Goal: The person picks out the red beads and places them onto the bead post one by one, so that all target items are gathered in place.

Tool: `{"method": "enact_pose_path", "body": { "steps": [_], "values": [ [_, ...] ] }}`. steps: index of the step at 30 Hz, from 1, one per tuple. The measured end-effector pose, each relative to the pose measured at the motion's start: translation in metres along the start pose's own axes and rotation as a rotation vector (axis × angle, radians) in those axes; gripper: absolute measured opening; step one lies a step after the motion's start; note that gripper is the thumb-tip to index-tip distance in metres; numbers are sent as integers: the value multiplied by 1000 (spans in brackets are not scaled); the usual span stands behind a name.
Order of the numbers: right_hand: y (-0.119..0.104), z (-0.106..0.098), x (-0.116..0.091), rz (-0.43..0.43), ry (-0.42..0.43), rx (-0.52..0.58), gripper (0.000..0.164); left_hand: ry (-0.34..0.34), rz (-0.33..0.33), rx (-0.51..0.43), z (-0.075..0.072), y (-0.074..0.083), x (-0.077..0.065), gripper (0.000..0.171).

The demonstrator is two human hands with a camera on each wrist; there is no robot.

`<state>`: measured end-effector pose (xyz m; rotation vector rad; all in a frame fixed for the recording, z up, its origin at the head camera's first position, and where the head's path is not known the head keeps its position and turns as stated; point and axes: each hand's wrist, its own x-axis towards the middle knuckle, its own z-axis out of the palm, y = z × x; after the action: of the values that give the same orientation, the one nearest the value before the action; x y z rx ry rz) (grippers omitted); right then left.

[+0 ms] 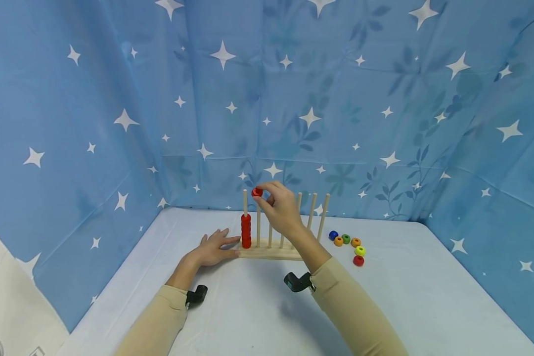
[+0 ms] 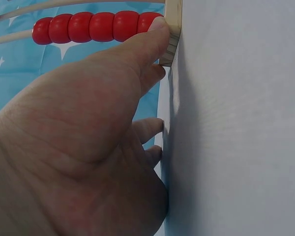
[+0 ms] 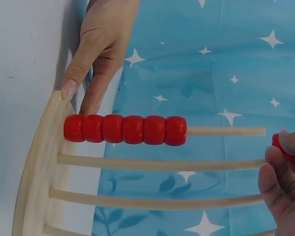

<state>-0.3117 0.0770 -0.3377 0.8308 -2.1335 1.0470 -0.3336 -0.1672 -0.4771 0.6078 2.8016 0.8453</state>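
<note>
A wooden peg rack [image 1: 271, 253] stands on the white table. Several red beads [image 1: 246, 231] are stacked at the bottom of its leftmost peg [image 3: 226, 131]; the upper part of that peg is bare. My left hand [image 1: 213, 248] holds the left end of the rack's base, thumb and index finger against it, other fingers spread. Between thumb and fingertips my right hand [image 1: 280, 205] pinches another red bead [image 1: 256, 192], level with the peg tops, near the second peg [image 1: 258, 227]. Whether the bead touches that peg, I cannot tell.
Right of the rack lie loose beads: a blue bead [image 1: 333, 235], a green bead [image 1: 346, 239], two orange beads [image 1: 356, 243], a yellow bead [image 1: 360, 250] and a red bead [image 1: 358, 260]. A blue star-patterned curtain [image 1: 267, 99] hangs behind the table [image 1: 249, 316].
</note>
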Motion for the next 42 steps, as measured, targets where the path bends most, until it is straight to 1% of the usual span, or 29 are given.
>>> {"method": "enact_pose_path", "body": {
  "steps": [6, 15, 21, 31, 36, 42],
  "values": [
    [-3, 4, 5, -7, 3, -21, 22, 4, -8, -1, 0, 0, 1, 63],
    [-9, 9, 10, 29, -35, -15, 25, 4, -13, -4, 1, 0, 1, 63],
    [-9, 13, 10, 12, -41, -44, 25, 4, -8, -20, 1, 0, 0, 63],
    [-12, 17, 15, -28, -29, -86, 26, 8, 0, -14, 2, -2, 1, 64],
    [-13, 19, 17, -14, -40, -106, 25, 10, -4, -9, 1, -2, 1, 64],
    [-12, 21, 18, 22, -55, -121, 26, 5, -9, -20, 1, -3, 2, 64]
  ]
}}
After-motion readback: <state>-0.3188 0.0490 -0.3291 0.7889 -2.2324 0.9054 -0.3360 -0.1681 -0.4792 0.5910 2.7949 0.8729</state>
